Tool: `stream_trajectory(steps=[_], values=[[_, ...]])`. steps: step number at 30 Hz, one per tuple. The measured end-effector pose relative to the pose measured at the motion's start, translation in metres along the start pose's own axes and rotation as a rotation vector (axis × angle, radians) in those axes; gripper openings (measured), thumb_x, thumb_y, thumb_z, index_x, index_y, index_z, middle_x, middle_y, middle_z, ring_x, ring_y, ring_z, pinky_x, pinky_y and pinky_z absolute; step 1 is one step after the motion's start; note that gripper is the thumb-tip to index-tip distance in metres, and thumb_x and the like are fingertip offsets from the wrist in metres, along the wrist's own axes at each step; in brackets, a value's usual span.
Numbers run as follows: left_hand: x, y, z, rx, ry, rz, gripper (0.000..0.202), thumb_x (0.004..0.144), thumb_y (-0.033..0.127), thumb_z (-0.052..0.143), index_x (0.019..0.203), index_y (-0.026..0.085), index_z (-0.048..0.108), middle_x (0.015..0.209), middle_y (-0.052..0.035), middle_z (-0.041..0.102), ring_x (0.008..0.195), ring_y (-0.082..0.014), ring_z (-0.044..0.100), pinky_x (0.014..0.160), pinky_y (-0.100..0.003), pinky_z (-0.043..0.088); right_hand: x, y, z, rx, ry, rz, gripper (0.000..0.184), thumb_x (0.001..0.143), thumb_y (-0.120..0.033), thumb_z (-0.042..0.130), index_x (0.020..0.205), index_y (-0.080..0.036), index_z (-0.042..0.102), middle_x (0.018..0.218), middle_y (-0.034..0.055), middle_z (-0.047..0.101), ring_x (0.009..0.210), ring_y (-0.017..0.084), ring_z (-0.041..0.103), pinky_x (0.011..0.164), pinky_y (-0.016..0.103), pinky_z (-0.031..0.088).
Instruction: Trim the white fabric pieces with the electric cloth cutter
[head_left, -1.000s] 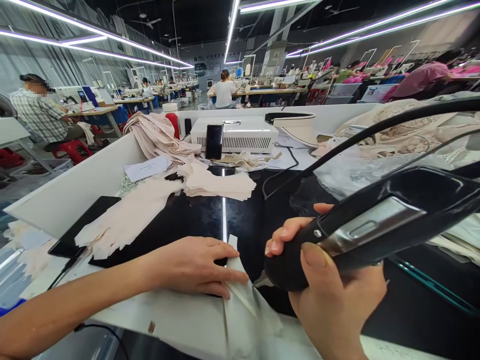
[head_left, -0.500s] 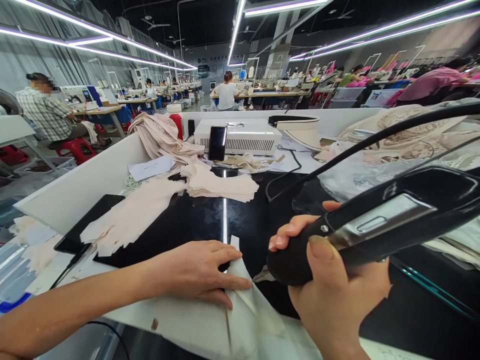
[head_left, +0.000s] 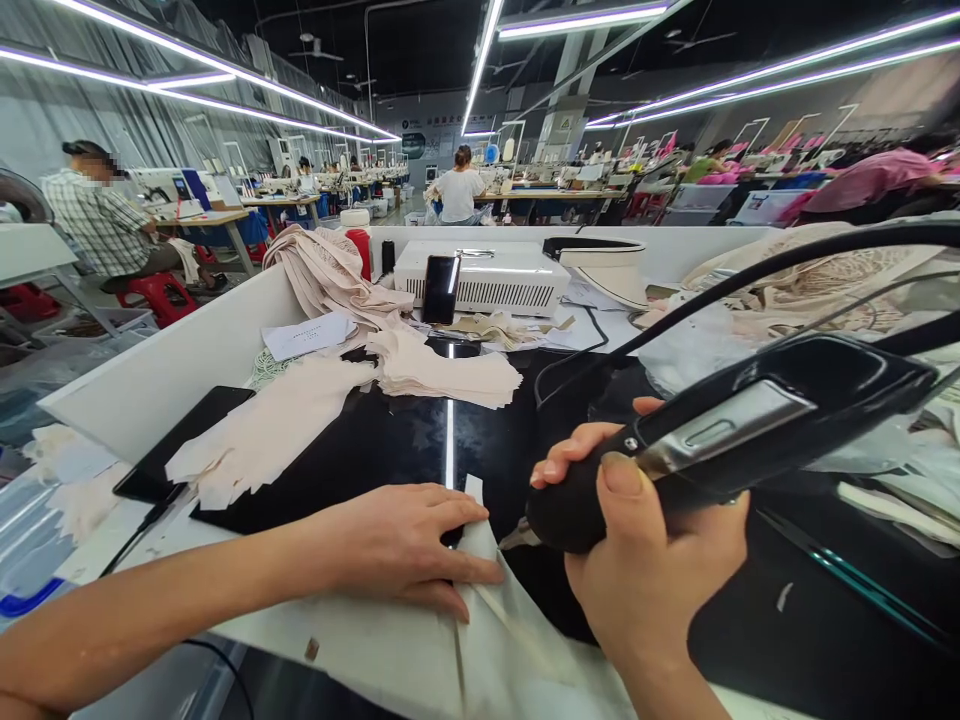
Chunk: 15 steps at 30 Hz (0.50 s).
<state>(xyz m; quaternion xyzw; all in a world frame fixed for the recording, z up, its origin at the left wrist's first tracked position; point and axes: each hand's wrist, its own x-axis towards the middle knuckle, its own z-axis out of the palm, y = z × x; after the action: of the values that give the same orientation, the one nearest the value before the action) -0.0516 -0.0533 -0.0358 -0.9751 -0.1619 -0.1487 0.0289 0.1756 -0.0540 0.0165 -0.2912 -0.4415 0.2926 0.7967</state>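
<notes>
Fingers spread and flat, my left hand (head_left: pixel 427 545) presses on a pale, thin fabric piece (head_left: pixel 499 640) at the front edge of the black glossy work surface (head_left: pixel 405 455). A narrow end of this fabric sticks out past my fingertips. My right hand (head_left: pixel 645 550) is wrapped round a corded black handheld cutter (head_left: pixel 757 430) with a silver lever along its body. Its short metal tip points left, close to the fabric's right edge beside my left fingertips. Whether the tip touches the fabric I cannot tell.
Stacked beige cut pieces (head_left: pixel 450 375) lie behind my hands, near a phone (head_left: pixel 440 290) leaning on a vented white box (head_left: pixel 517 275). A black tablet-like device (head_left: pixel 184 440) is at left. The cutter's thick cable (head_left: pixel 720 290) arcs across the right side. Several people sew beyond.
My right hand has shifted slightly left and up with the cutter, and its metal tip shows more clearly beside the fabric edge. My left hand stays in place.
</notes>
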Motion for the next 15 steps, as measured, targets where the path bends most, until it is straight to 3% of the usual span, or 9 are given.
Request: stream_trajectory(steps=[7,15], values=[[0.001,0.001,-0.001,-0.024,0.051,0.007,0.055,0.137,0.064,0.058,0.158,0.026,0.091,0.164,-0.0248,0.080,0.149,-0.0353,0.085,0.126,-0.043,0.073,0.002,0.004,0.004,-0.036,-0.015,0.009,0.056,0.093,-0.058,0.114,0.125,-0.031,0.077,0.084,-0.0075,0.080,0.059,0.019,0.072,0.056,0.036,0.068],[-0.002,0.001,0.003,-0.054,0.021,-0.042,0.056,0.135,0.069,0.060,0.163,0.031,0.091,0.176,-0.0251,0.076,0.153,-0.0376,0.085,0.127,-0.045,0.073,0.009,0.011,0.005,0.017,0.011,0.006,0.067,0.088,-0.061,0.118,0.131,-0.032,0.076,0.083,-0.0090,0.080,0.061,0.018,0.072,0.060,0.033,0.067]])
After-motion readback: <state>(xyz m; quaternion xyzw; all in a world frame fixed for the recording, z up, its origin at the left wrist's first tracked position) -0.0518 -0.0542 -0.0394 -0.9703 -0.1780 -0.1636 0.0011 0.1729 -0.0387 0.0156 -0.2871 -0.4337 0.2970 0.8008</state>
